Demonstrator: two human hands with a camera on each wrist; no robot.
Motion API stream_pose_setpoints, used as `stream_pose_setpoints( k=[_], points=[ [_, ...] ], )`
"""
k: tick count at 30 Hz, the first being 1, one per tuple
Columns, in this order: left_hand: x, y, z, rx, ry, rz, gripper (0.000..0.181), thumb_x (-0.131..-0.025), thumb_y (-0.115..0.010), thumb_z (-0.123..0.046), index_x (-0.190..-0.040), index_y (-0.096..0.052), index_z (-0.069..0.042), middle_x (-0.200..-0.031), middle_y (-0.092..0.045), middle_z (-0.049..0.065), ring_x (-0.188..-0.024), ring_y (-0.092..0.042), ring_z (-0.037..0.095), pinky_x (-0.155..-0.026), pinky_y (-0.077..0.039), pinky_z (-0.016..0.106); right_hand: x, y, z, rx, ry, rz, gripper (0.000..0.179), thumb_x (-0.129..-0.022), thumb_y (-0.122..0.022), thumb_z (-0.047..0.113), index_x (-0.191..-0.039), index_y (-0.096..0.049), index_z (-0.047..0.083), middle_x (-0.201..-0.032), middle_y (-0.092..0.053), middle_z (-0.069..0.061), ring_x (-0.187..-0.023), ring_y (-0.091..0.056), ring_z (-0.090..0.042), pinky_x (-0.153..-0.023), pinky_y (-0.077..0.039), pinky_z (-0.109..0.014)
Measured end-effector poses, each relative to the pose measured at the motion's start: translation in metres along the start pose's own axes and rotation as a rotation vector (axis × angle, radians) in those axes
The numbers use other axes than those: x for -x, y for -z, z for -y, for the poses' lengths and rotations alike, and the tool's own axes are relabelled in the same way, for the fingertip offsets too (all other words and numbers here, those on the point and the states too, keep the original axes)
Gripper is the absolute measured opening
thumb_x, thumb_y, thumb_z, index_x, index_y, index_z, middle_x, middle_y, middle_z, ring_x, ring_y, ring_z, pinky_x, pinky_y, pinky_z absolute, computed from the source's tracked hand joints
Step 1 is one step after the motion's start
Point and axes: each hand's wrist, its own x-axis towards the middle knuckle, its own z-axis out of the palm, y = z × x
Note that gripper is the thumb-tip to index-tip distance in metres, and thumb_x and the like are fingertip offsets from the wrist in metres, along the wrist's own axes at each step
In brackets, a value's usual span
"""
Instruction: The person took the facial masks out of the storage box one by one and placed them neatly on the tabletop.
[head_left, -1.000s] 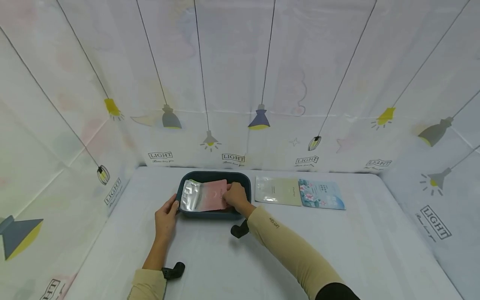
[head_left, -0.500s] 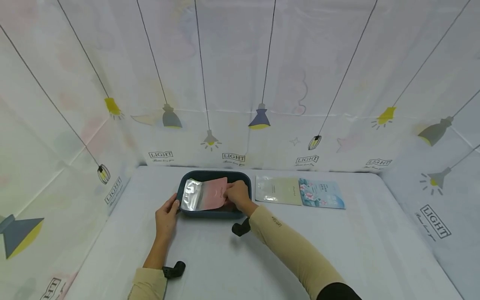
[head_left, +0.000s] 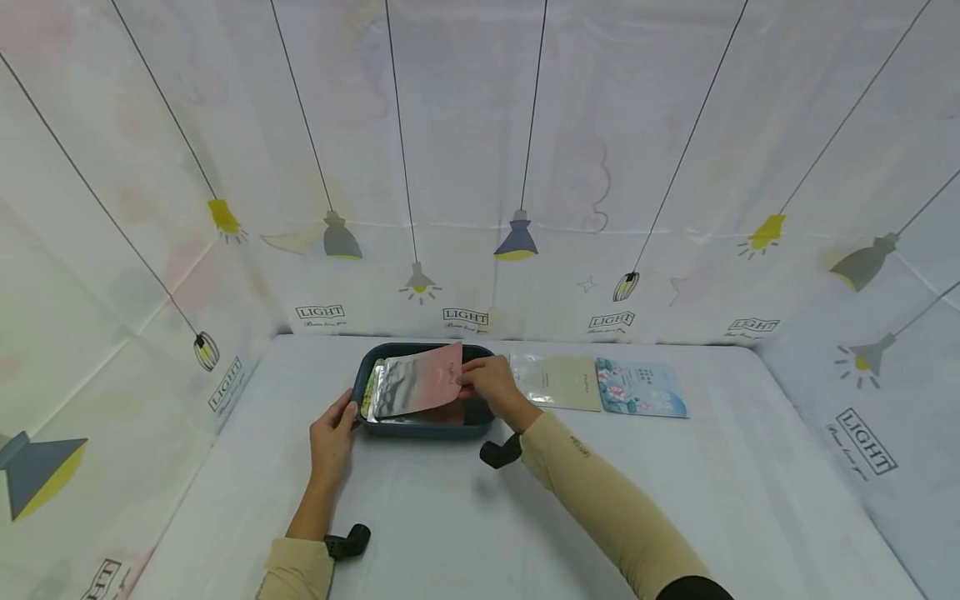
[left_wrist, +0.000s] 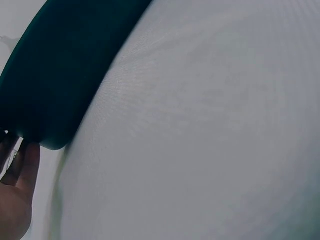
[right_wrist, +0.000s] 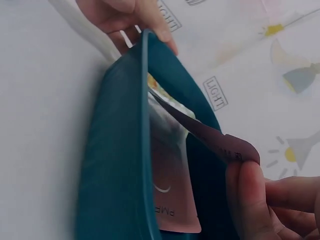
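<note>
My right hand pinches a pink and silver face mask packet by its right edge, thumb against fingers. The packet is tilted, its pink end raised over a dark teal bin. Below it, a second pink packet lies inside the bin, as the right wrist view shows. A yellowish patterned packet peeks out at the bin's left end. My left hand holds the bin's front left corner, with a digit over the rim and the others against the outer wall.
Right of the bin, a beige packet and a blue flowered packet lie side by side on the white table. Behind the table stands a white wall covering printed with hanging lamps.
The right hand has moved right and lifted the pink packet, its pink end now higher and past the bin's far rim. Another pink packet shows beneath. The left hand has stayed put.
</note>
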Motion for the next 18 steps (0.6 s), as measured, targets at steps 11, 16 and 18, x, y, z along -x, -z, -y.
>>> stream_pose_setpoints(
  k=[11, 16, 18],
  points=[
    [0.000, 0.001, 0.001, -0.013, -0.014, -0.004, 0.040, -0.092, -0.050, -0.032, -0.128, -0.052, -0.015, -0.127, -0.056, 0.004, -0.103, -0.058, 0.010, -0.072, -0.049, 0.008, 0.011, 0.030, 0.006, -0.107, -0.031, 0.023, 0.024, -0.079, -0.064, 0.001, -0.102, -0.064, -0.003, -0.090, -0.067, -0.013, -0.062, -0.066, -0.014, -0.062, -0.057, -0.026],
    [-0.003, 0.001, 0.002, -0.012, -0.021, 0.000, 0.039, -0.092, -0.051, -0.032, -0.127, -0.052, -0.015, -0.125, -0.057, 0.006, -0.101, -0.058, 0.013, -0.073, -0.050, 0.010, 0.018, 0.049, 0.009, -0.148, -0.020, 0.035, 0.025, -0.079, -0.064, 0.002, -0.104, -0.064, -0.002, -0.096, -0.067, -0.014, -0.069, -0.067, -0.015, -0.066, -0.057, -0.027],
    [-0.002, 0.002, -0.001, 0.001, -0.014, 0.011, 0.039, -0.092, -0.051, -0.030, -0.127, -0.052, -0.014, -0.125, -0.057, 0.008, -0.103, -0.057, 0.016, -0.074, -0.051, 0.011, 0.020, 0.057, 0.009, -0.160, -0.023, 0.040, 0.026, -0.080, -0.064, 0.003, -0.105, -0.063, -0.001, -0.097, -0.067, -0.013, -0.071, -0.067, -0.016, -0.068, -0.057, -0.028]
  ],
)
